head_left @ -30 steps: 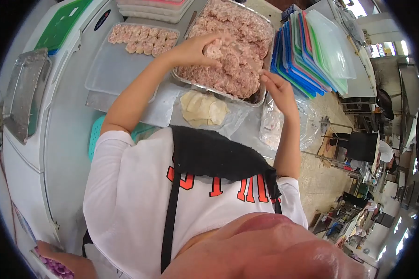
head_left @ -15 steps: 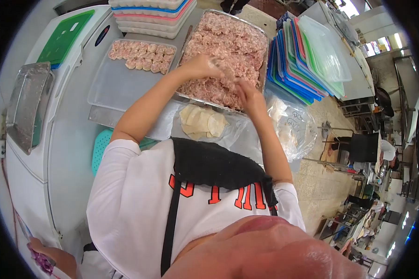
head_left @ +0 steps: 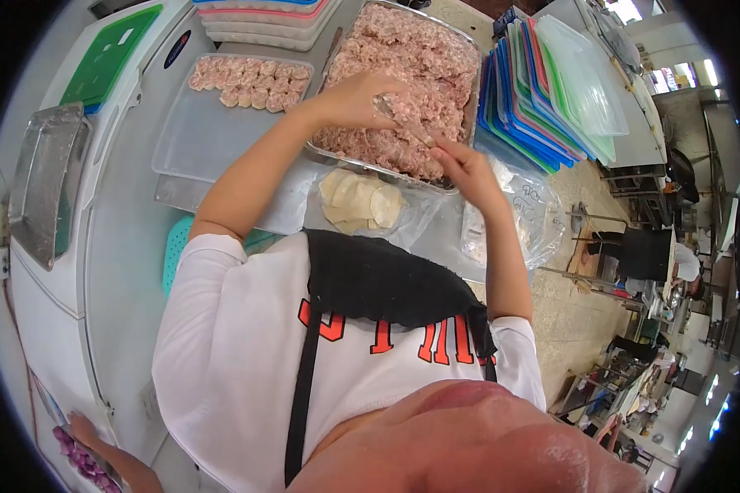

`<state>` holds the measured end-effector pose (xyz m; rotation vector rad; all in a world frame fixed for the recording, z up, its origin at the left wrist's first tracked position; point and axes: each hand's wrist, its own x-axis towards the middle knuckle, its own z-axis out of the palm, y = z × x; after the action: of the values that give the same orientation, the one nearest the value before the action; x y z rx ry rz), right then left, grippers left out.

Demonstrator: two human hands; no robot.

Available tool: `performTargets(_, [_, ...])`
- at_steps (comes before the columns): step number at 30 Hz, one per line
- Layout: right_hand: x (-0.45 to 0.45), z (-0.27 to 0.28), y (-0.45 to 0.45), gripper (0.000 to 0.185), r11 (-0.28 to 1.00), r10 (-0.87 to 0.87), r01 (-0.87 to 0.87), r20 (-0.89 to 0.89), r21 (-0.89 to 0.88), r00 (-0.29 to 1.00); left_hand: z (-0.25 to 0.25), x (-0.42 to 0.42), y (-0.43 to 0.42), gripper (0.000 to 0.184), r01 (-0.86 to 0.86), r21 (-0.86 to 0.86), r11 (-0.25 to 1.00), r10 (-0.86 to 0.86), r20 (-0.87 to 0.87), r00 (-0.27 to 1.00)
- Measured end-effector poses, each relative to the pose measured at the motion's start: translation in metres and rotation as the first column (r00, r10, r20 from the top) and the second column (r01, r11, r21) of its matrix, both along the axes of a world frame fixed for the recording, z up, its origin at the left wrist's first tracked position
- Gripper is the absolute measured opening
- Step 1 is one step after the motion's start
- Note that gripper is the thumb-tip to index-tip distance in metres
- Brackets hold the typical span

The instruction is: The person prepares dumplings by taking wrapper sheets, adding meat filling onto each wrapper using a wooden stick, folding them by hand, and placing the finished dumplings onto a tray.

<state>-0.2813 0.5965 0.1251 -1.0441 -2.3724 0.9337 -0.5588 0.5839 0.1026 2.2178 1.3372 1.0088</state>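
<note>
Over a large metal tray (head_left: pixel 311 149) of pinkish minced meat (head_left: pixel 419 49), my left hand (head_left: pixel 358 100) is cupped with its fingers curled. A small meat-smeared item sits in it, too hidden to name. My right hand (head_left: pixel 471 174) pinches a thin, flat spatula-like tool (head_left: pixel 418 131), whose tip reaches toward the left hand's fingers. Nearer to me lies a stack of pale round dough wrappers (head_left: pixel 358 200) on plastic. To the left, rows of open-topped meat dumplings (head_left: pixel 255 85) sit at the far end of a translucent plastic tray (head_left: pixel 197 135).
Stacked trays (head_left: pixel 263 20) stand at the back left. Many coloured plastic lids (head_left: pixel 534 99) are piled at the right, beside a clear plastic bag (head_left: pixel 534 218). A white freezer (head_left: pixel 99 189) flanks the left side. Another person's hand (head_left: pixel 82 431) is by purple pieces at lower left.
Both hands have shifted slightly: the left up, the right to the right and a little down. The tool between them shows more clearly. The view has tilted a little.
</note>
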Motion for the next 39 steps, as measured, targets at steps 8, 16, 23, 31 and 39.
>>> performTargets(8, [-0.013,0.006,-0.001,0.029,0.933,-0.059,0.025,0.084,0.359,0.995,0.000,-0.005,0.003,0.064,-0.075,-0.247,0.966,0.111,0.134,0.985])
performTargets(16, [0.030,-0.033,0.039,0.035,0.973,-0.198,0.158,0.251,0.169,0.948,-0.016,-0.025,-0.010,0.049,-0.002,-0.152,0.988,0.029,0.176,0.984])
performTargets(23, [0.007,-0.043,0.019,0.033,0.967,-0.198,0.182,-0.080,-0.178,0.977,-0.016,-0.051,-0.021,0.057,-0.215,-0.606,0.766,0.370,0.141,0.918])
performTargets(31, [0.015,-0.091,0.000,0.023,0.770,-0.402,0.123,-0.328,-0.626,0.855,-0.095,-0.191,-0.075,0.053,-0.546,-0.427,0.721,0.617,0.036,0.787])
performTargets(39, [0.016,-0.098,0.004,0.022,0.742,-0.453,0.138,-0.339,-0.656,0.824,-0.139,-0.244,-0.092,0.063,-0.929,-0.119,0.350,0.910,-0.192,0.367])
